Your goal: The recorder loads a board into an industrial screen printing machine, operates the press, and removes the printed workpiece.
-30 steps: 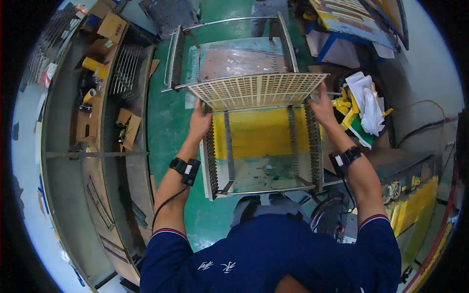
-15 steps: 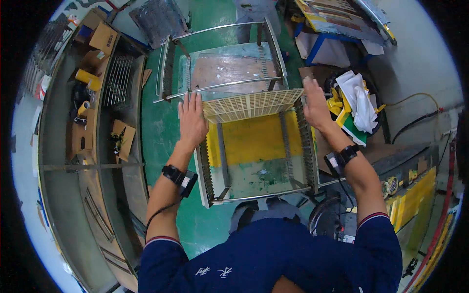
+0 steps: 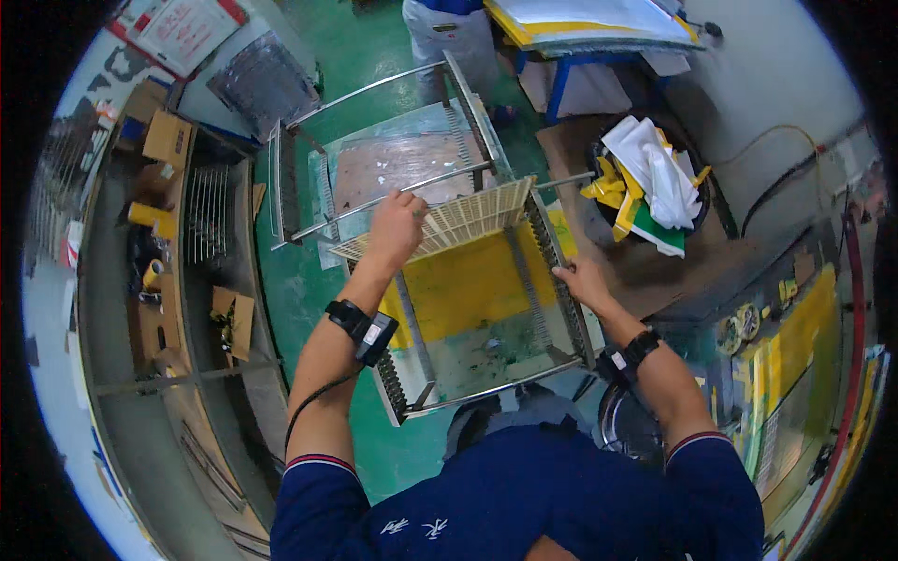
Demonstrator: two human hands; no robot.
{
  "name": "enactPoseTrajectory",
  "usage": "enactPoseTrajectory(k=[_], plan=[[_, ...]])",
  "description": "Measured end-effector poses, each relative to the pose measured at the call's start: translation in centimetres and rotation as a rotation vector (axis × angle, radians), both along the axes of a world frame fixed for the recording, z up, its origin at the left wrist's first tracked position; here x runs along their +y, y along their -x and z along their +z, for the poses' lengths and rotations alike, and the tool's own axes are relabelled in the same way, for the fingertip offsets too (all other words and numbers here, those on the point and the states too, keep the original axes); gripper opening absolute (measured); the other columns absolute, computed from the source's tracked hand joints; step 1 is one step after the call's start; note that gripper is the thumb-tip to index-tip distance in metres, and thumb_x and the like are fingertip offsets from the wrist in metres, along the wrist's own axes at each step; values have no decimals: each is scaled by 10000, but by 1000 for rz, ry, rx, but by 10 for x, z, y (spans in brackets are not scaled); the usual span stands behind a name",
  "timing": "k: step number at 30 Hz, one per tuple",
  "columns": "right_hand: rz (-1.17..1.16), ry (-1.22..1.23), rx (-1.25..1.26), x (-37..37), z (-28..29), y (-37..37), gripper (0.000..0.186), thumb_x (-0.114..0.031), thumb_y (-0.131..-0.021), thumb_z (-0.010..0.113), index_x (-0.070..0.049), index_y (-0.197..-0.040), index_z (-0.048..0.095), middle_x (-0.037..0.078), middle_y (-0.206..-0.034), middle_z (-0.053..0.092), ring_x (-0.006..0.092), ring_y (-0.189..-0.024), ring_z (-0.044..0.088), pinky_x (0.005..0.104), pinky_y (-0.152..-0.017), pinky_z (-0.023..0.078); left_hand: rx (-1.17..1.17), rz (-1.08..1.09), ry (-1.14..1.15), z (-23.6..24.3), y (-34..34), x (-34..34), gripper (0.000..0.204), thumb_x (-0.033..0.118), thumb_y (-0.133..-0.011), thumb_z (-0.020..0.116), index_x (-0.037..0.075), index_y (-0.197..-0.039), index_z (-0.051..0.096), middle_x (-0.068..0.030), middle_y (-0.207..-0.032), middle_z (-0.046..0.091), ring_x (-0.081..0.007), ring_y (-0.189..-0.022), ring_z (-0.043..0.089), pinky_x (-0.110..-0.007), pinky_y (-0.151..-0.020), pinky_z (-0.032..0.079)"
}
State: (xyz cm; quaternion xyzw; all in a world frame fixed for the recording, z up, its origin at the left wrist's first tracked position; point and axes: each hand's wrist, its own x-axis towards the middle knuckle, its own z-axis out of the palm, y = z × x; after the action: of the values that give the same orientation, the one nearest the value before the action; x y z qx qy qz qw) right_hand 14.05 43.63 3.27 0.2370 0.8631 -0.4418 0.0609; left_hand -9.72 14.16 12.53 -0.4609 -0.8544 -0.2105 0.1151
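Observation:
A metal drying rack (image 3: 458, 396) with toothed side rails stands before me. Across its far end is a cream-coloured slatted grid panel (image 3: 474, 217), its top edge sloping up to the right. My left hand (image 3: 398, 229) is closed, fingers curled over a metal bar just above that top edge. A second rack (image 3: 365, 89) stands right behind, and its near bar passes by these fingers. My right hand (image 3: 587, 285) grips the near rack's right side rail, with the thumb on top. Inside the near rack lies a yellow and pale green surface (image 3: 477, 280).
Shelving (image 3: 192, 365) with cartons and yellow rolls runs along the left. At the right, a bin holds crumpled white and yellow sheets (image 3: 655, 178). A person (image 3: 449, 42) stands beyond the racks, beside a blue-legged table (image 3: 561, 89). Yellow-edged panels (image 3: 795, 365) lean at the lower right.
My left hand has gone from straight fingers at the panel's left end to curled ones farther right. The right hand has left the panel's right end for the side rail. The view has turned.

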Motion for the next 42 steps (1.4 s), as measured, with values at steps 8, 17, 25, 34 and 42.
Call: enactPoseTrajectory(k=[8, 17, 25, 34, 42], plan=[[12, 4, -65, 14, -16, 1, 400, -345, -812, 717, 24, -964, 682, 213, -841, 680, 373, -824, 656, 444, -741, 499, 24, 63, -55, 102, 15, 19, 145, 159, -808, 666, 66, -918, 684, -154, -957, 663, -380, -944, 594, -439, -818, 484], [-17, -15, 25, 17, -18, -7, 440, -428, -797, 712, 8, -851, 686, 225, -821, 669, 395, -788, 648, 481, -700, 483, 4, 2, 201, 4, -1, 21, 110, 154, -794, 660, 60, -841, 692, -130, -851, 637, -332, -883, 588, -445, -767, 496], [16, -174, 83, 11, -22, -2, 469, -437, -787, 712, 29, -747, 681, 236, -763, 653, 404, -746, 644, 484, -686, 491, 91, 65, 103, 57, 7, 19, 20, 85, -765, 682, 81, -784, 675, -115, -869, 649, -356, -868, 590, -434, -732, 490], [112, -86, -86, 17, -20, -5, 435, -415, -848, 637, 4, -744, 685, 212, -842, 666, 384, -800, 649, 472, -701, 507, 20, 145, 19, 323, -56, 9, 64, 46, -833, 670, -12, -857, 657, -147, -753, 586, -291, -714, 585, -346, -680, 467], [57, 107, 397, 22, 61, -46, 432, -139, -927, 577, -21, -1328, 467, 205, -1230, 564, 332, -1117, 564, 381, -937, 461, 57, 51, 8, 288, -154, -35, 61, 23, -790, 689, -2, -820, 642, -123, -731, 572, -271, -682, 569, -331, -609, 441]])
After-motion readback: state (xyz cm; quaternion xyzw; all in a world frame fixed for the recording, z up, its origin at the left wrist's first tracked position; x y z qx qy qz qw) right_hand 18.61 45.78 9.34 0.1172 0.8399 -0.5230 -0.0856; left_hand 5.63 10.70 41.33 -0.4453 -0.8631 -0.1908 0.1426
